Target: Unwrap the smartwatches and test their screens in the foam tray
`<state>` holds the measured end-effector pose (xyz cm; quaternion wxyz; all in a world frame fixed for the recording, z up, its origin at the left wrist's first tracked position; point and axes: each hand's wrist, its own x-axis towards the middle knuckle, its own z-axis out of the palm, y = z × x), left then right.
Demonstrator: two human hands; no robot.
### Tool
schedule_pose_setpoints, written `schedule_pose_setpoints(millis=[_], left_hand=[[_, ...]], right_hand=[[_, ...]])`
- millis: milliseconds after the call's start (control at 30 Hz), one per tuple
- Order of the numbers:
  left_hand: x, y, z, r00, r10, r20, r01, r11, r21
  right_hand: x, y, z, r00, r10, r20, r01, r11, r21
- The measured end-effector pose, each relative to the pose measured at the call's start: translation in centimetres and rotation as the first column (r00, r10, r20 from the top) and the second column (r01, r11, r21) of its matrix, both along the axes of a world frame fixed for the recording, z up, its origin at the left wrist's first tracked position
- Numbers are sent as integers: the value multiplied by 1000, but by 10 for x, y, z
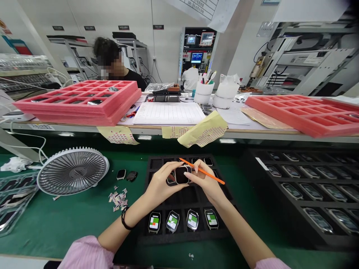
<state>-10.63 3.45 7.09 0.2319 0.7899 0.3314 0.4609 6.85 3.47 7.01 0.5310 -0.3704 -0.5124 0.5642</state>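
My left hand (164, 181) grips a dark-screened smartwatch (182, 175) by its edges, thumb and fingers on opposite sides. An orange stick-like tool (209, 174) is held in my right hand (206, 179), whose thumb touches the watch's face. Both hands are over a black foam tray (179, 239). In its near row lie several watches with lit green-and-white screens, among them one watch (154, 222) at the left end. More watches sit at the tray's far side, partly hidden by my hands. The tool's tip shows beyond the watch's upper edge.
A round fan (73, 171) stands at left, near two loose watch bodies (121, 174) and a pile of small pieces (119, 200). Another black tray (305, 239) full of watches is at right. Pink foam trays (112, 112) rest on the shelf. A person (112, 59) sits beyond.
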Motion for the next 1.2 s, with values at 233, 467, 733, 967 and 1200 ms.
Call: schedule_pose_setpoints(millis=[233, 467, 733, 967, 1200], left_hand=[[-1, 0, 1, 997, 44, -55, -44, 999, 16], [-3, 2, 0, 988, 154, -33, -152, 987, 48], [-3, 4, 0, 992, 125, -23, -123, 990, 73], [-4, 7, -3, 990, 136, -32, -137, 990, -43], [-17, -3, -33, 966, 66, -248, -125, 965, -229]], right_hand=[[-1, -2, 1, 999, 12, -31, -12, 1000, -20], [4, 0, 0, 999, -29, -30, 28, 1000, -6], [7, 1, 1, 998, -51, 33, 50, 998, 34], [8, 10, -7, 989, -111, 102, 96, 986, 137], [20, 17, -42, 893, -153, 423, 85, 981, 177]])
